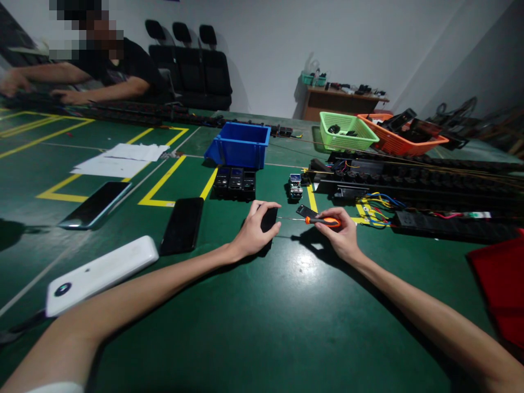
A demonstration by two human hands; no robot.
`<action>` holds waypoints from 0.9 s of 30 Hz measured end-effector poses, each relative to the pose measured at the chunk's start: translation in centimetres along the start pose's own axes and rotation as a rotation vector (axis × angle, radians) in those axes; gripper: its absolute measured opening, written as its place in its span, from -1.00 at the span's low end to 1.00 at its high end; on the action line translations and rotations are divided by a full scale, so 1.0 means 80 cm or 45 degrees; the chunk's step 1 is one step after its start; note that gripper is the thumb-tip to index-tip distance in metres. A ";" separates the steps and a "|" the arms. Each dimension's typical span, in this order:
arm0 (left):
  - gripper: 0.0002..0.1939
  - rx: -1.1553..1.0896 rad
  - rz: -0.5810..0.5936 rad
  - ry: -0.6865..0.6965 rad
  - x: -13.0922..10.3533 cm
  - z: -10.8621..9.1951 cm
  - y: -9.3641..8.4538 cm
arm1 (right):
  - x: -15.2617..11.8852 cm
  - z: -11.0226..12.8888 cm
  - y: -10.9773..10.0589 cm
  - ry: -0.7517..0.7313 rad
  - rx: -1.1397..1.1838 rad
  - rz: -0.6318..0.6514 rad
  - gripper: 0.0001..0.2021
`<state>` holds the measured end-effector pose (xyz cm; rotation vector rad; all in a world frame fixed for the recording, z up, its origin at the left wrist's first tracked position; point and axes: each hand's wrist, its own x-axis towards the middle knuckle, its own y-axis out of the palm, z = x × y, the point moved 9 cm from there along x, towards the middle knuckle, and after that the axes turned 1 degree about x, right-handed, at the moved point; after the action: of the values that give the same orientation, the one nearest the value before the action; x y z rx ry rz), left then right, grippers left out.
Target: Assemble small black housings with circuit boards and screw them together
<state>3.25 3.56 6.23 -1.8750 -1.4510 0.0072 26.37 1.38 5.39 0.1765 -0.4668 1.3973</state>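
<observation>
Head view, the only one: L hand has a black block pinched btwn thumb & fingers, mid-bench, well in from the far edge of the bench; near edge is out of frame. R hand is wrapped round the orange-and-black handle of a screwdriver, shaft roughly level & aimed at the R side of the black block. Tip is at or just beside that face; can't tell if it's seated, too small to see. To do it well, I'd say: keep shaft square to the face, press in before turning, & let L hand take the counter-force. L fingertips sit v. close to the tip, so a slip could prob. jab them; gripping farther back, or bracing the black block on the bench, would be safer. Go easy on torque, as it looks like plastic. A flat black piece lies just beyond the screwdriver, w/ a circuit module farther twd the far edge; best not knock either, imo. Black modules stand in front of the blue bin, off to the L.
</observation>
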 end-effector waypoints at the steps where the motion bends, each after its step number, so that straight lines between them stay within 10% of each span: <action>1: -0.61 0.001 0.000 -0.001 0.000 0.000 0.000 | 0.000 0.000 0.002 0.013 0.003 0.022 -0.71; 10: -0.62 0.019 -0.005 -0.007 0.000 0.000 0.000 | -0.005 -0.027 0.021 0.318 0.130 0.174 -0.75; 27: -0.62 0.005 0.010 -0.030 0.000 0.003 0.001 | 0.000 0.007 0.005 -0.022 -0.084 0.042 -0.73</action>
<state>3.20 3.69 6.05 -1.8834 -1.4584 0.0360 25.85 1.21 5.84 0.1281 -0.5316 1.4114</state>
